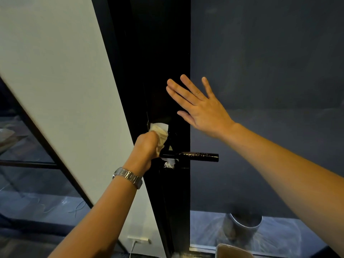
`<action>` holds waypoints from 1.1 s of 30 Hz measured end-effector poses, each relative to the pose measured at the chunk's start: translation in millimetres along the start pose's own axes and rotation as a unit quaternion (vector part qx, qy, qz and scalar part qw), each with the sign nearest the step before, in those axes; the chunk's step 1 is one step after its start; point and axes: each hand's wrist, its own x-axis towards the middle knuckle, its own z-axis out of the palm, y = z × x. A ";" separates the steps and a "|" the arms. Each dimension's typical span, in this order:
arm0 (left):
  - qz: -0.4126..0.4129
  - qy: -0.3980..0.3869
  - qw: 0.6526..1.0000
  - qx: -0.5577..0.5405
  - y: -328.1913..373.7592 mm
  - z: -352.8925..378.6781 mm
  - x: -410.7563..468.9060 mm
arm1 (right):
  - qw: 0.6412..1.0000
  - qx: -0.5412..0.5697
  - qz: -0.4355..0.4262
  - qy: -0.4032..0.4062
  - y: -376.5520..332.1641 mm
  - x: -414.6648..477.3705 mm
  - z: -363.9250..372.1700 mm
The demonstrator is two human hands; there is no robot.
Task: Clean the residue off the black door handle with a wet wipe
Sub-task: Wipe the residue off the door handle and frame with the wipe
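Note:
The black door handle (197,156) juts out to the right from the dark door, with pale streaks of residue along its top. A white patch of residue (169,163) sits on the plate just below its base. My left hand (146,148) grips a crumpled, yellowed wet wipe (160,132) and holds it against the door at the handle's left end. A metal watch is on that wrist. My right hand (197,106) is flat with fingers spread, pressing on the black door frame (158,71) above the handle.
A white wall panel (61,81) stands left of the door, with a wall socket and cable (138,241) low down. Dark glass fills the right side. A round metal bin (245,222) and a tan box corner (232,251) lie beyond it on the floor.

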 end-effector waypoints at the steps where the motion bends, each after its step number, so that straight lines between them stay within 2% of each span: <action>1: 0.008 0.012 1.000 0.006 0.1 -0.3 0.6 | 1.000 0.001 0.000 0.000 0.1 0.3 -0.2; 3: 0.005 0.015 1.000 0.013 -1.4 2.0 -3.2 | 1.000 0.004 0.001 0.000 0.1 0.8 -0.3; 6: -0.042 -0.039 0.998 -0.032 -7.8 7.3 -6.4 | 1.000 0.003 0.001 -0.001 0.8 0.2 -0.4; 8: -0.051 -0.044 0.997 -0.034 -7.8 8.0 -6.6 | 1.000 0.003 0.000 -0.002 1.2 -0.3 -0.2; 10: 0.003 0.017 0.998 0.059 -6.3 6.6 -4.2 | 1.000 0.006 0.000 -0.002 0.6 0.0 0.1; 13: 0.152 0.108 0.954 0.236 -2.0 7.7 -10.3 | 1.000 0.006 0.001 0.001 -0.6 0.3 0.7; 16: 0.231 0.143 0.920 0.284 -6.5 12.5 -16.1 | 1.000 0.013 0.003 0.003 -1.2 0.0 1.2; 22: 0.224 0.164 0.931 0.238 -14.0 10.1 -12.6 | 1.000 0.010 0.004 0.006 -0.5 0.9 1.7; 28: 0.319 0.177 0.891 0.270 -7.2 19.3 -14.1 | 1.000 0.004 -0.002 0.007 0.8 1.1 1.3; 33: 0.289 0.180 0.905 0.254 -10.8 12.6 -10.9 | 1.000 0.011 -0.001 0.006 1.7 1.4 0.1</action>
